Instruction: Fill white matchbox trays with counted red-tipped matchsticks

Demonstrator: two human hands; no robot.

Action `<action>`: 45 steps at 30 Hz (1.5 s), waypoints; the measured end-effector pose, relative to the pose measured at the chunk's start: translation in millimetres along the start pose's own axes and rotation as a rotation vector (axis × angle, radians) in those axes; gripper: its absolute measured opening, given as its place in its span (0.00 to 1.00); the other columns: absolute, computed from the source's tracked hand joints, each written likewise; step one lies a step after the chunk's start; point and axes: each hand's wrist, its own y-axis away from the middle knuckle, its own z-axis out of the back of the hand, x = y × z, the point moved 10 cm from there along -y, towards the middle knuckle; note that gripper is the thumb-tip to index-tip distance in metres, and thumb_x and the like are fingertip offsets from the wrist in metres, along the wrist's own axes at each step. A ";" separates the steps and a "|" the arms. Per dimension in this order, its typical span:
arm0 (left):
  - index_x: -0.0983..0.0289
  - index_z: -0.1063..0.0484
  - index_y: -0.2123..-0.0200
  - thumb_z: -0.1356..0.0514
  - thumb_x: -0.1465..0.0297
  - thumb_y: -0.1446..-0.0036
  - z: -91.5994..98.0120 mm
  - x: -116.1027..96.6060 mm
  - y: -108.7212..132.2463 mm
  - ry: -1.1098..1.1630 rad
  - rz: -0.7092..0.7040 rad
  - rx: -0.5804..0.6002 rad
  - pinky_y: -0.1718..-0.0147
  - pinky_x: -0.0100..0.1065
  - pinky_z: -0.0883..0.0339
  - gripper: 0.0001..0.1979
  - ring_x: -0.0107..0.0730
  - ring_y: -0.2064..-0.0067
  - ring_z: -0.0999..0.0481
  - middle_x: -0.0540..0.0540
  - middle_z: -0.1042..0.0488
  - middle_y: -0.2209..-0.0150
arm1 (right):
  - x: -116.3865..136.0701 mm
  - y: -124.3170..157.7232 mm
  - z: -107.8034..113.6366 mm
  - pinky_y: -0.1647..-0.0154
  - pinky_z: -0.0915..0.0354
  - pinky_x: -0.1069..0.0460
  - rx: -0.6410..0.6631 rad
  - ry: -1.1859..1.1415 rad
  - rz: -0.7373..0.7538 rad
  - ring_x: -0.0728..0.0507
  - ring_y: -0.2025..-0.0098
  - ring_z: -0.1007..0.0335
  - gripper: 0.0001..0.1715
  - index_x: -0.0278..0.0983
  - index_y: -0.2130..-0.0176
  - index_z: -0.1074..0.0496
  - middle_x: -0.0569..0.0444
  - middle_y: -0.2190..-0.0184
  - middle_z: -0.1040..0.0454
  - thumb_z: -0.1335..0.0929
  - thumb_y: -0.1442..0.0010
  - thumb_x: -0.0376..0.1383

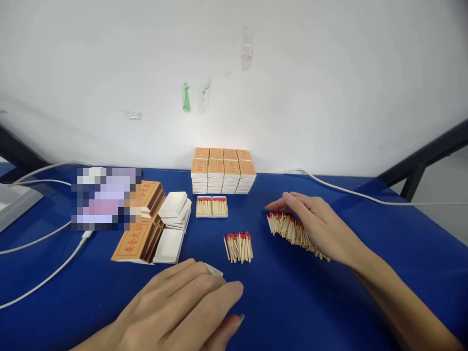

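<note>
My left hand [183, 302] is closed in the foreground, its fingers curled around a white matchbox tray [214, 269]; only one corner of that tray shows beyond the fingers. On the right, my right hand [314, 214] rests against the far side of a large pile of red-tipped matches [288, 229], fingers stretched along it and partly covering it. Between the hands lies a smaller bunch of matches [239, 247], heads pointing away. Behind this bunch, two filled matchbox trays [212, 206] sit side by side.
Stacked matchboxes [224, 170] stand against the wall. Orange matchbox sleeves [137, 242] and white trays [171, 243] are piled at left, beside a blurred-out object [106, 197] with a white cable [54, 282]. Another cable [347, 189] crosses the blue table [310, 307] at right.
</note>
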 end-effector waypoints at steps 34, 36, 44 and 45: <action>0.64 0.20 0.44 0.48 0.69 0.15 2.1 -4.0 -2.2 -0.028 -0.069 0.035 0.43 0.36 0.16 0.16 0.34 0.55 0.09 0.54 0.11 0.57 | -8.9 3.5 4.2 0.36 0.30 0.34 0.017 -0.079 -0.108 0.29 0.48 0.16 0.38 0.45 0.57 0.09 0.48 0.53 0.10 0.36 0.25 0.66; 0.64 0.20 0.44 0.48 0.69 0.15 1.1 -3.2 -2.6 -0.028 -0.073 0.044 0.43 0.36 0.16 0.15 0.34 0.55 0.09 0.54 0.11 0.57 | -8.3 4.4 3.3 0.37 0.30 0.34 0.025 -0.068 -0.108 0.30 0.49 0.16 0.38 0.45 0.56 0.09 0.49 0.53 0.11 0.37 0.25 0.66; 0.65 0.21 0.45 0.48 0.71 0.15 0.9 -4.0 -7.6 -0.019 -0.084 0.058 0.42 0.34 0.17 0.15 0.33 0.54 0.10 0.54 0.12 0.56 | 2.6 7.6 13.0 0.41 0.25 0.37 0.073 -0.007 0.005 0.31 0.45 0.17 0.28 0.48 0.50 0.12 0.51 0.47 0.12 0.27 0.31 0.64; 0.65 0.21 0.45 0.48 0.70 0.15 1.7 -4.6 -7.6 -0.016 -0.085 0.052 0.43 0.34 0.17 0.15 0.33 0.55 0.10 0.54 0.12 0.56 | 2.6 8.0 15.7 0.41 0.25 0.37 0.079 0.005 0.020 0.32 0.44 0.17 0.28 0.48 0.48 0.12 0.51 0.46 0.12 0.25 0.33 0.63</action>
